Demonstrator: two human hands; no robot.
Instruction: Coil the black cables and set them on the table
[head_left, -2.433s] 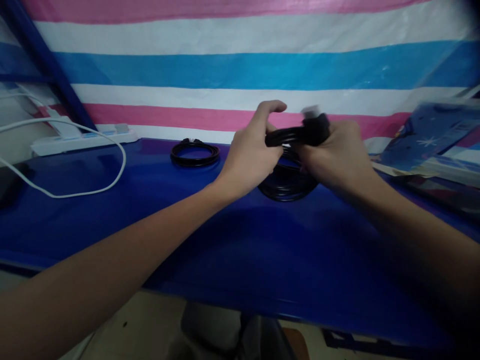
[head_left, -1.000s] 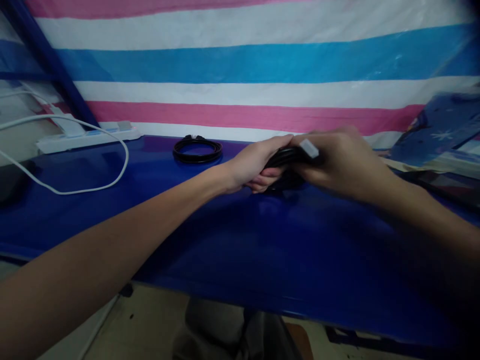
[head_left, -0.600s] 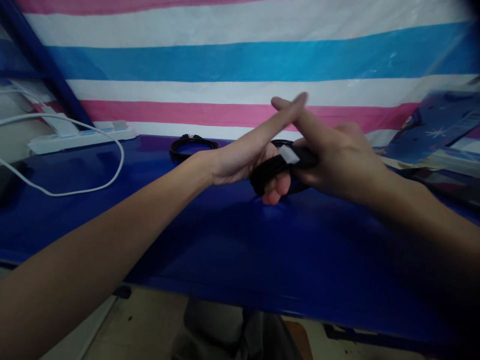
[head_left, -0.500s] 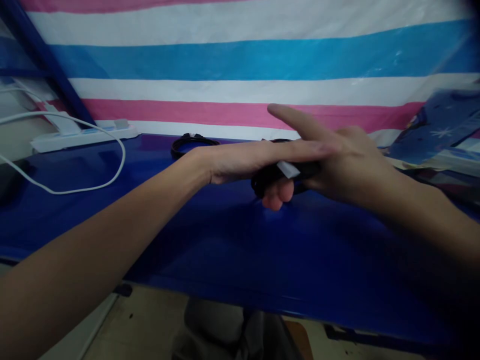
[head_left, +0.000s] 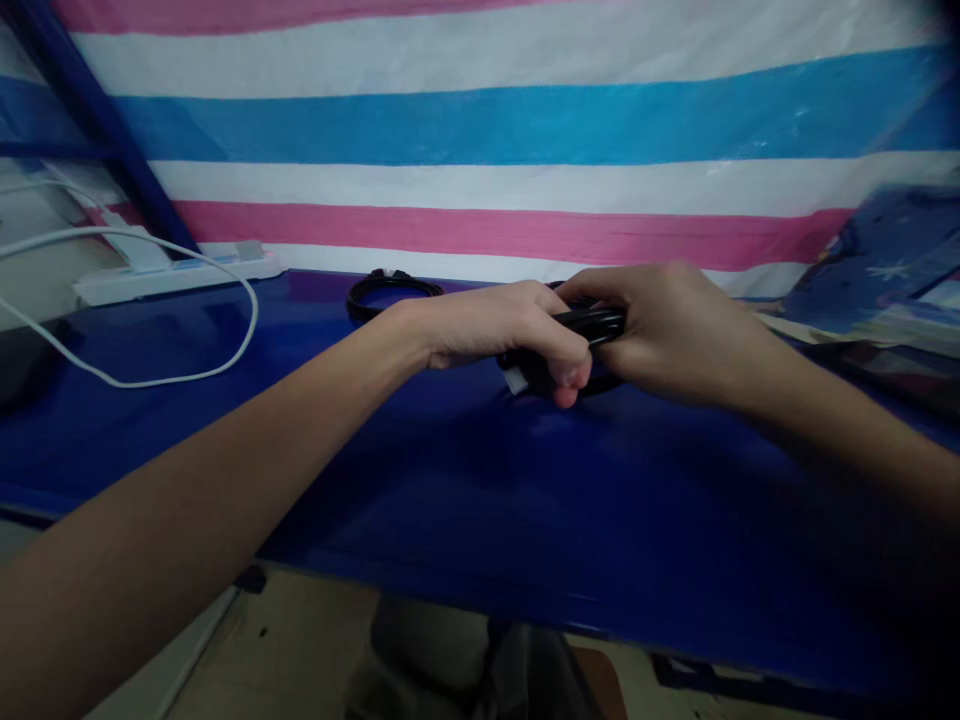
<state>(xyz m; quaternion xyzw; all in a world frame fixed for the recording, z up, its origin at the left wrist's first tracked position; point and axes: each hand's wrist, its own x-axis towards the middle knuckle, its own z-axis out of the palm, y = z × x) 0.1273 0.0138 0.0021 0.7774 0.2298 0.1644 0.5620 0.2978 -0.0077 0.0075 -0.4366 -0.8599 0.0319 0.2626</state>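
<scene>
Between my two hands is a coiled black cable (head_left: pixel 600 325), held just above the blue desk (head_left: pixel 465 500). My left hand (head_left: pixel 517 325) is closed around the coil's left side, with thumb and curled fingers wrapped over it. From the right, my right hand (head_left: pixel 667 325) grips the other side of the coil, its fingers partly hidden behind it. A small white piece (head_left: pixel 515 380), perhaps a tag or connector, shows below my left hand. Farther back on the desk lies another coiled black cable (head_left: pixel 394 290), behind my left wrist and touched by neither hand.
At the back left lies a white power strip (head_left: pixel 180 278) with a plug in it; a white cord (head_left: pixel 251 320) loops over the desk. A dark object (head_left: pixel 30 365) sits at the left edge. Papers and a dark blue bag-like item (head_left: pixel 862 260) are at the right. A striped sheet (head_left: pixel 487 125) hangs behind.
My left fingers, stretched out before, have curled around the coil. My right index finger, raised before, has come down onto it. The white piece has shifted left and lower.
</scene>
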